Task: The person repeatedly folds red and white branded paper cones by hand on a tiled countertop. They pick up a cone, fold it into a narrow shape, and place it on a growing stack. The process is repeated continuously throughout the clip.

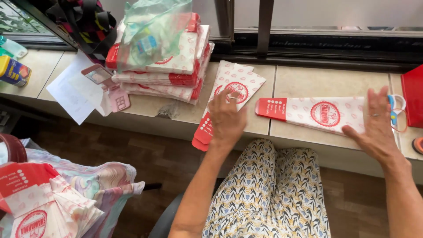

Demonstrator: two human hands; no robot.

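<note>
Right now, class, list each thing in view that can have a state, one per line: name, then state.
Left hand: flat, pressing on the small pile of sleeves.
Small pile of sleeves: flat, fanned, overhanging the ledge.
Right hand: fingers spread on the single sleeve's wide end.
Single sleeve: flat, lying sideways.
Tall stack of sleeves: piled unevenly.
Plastic bag: crumpled atop the tall stack.

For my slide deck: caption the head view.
Left hand and right hand flatten red-and-white paper sleeves on a tiled ledge.

Red-white paper cone sleeve [319,114] flat on ledge, red end leftward; second sleeve pile [231,92] angled, overhanging edge
</note>
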